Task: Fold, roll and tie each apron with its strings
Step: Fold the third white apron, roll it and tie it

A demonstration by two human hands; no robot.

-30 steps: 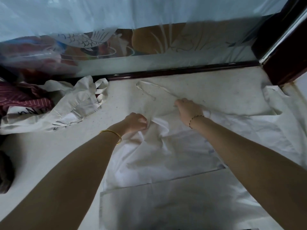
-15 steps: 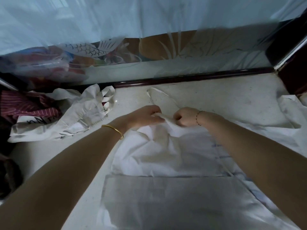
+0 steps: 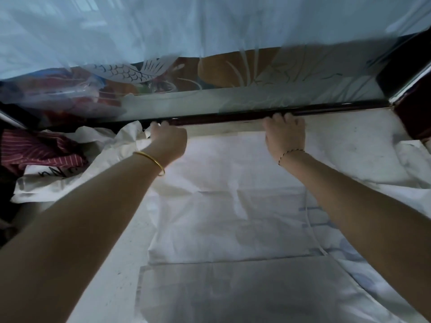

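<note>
Head view: the only view, looking down along both forearms to the far edge of the surface point(image 3: 349, 141).
Apron point(image 3: 233, 206): lies spread flat mid-surface. Its far hem now runs straight just short of the dark rail point(image 3: 233, 118) under the glass panel point(image 3: 256, 73).
Change: a moment ago the two hands were bunched together over a crumpled peak of cloth in the middle. Now they are wide apart at the far edge, and that peak has been pulled out into a smooth sheet.
Left hand point(image 3: 168, 141): at the hem's far-left corner, fingers curled tight and clamped on the cloth. It wears a gold bangle point(image 3: 151, 162) at the wrist.
Right hand point(image 3: 285, 136): at the hem's far-right part, fingers bent down together. It seems to pinch the hem, though the pinch itself is hidden under the knuckles.
String point(image 3: 311, 231): a thin pale cord trails down the apron's right side, loose.
Left edge: a heap of pale cloth point(image 3: 70, 180) and a striped cloth point(image 3: 39, 150), untouched.
Meaning: I judge the flattening is about done. The first fold can follow, while rolling and tying are not yet begun.
</note>
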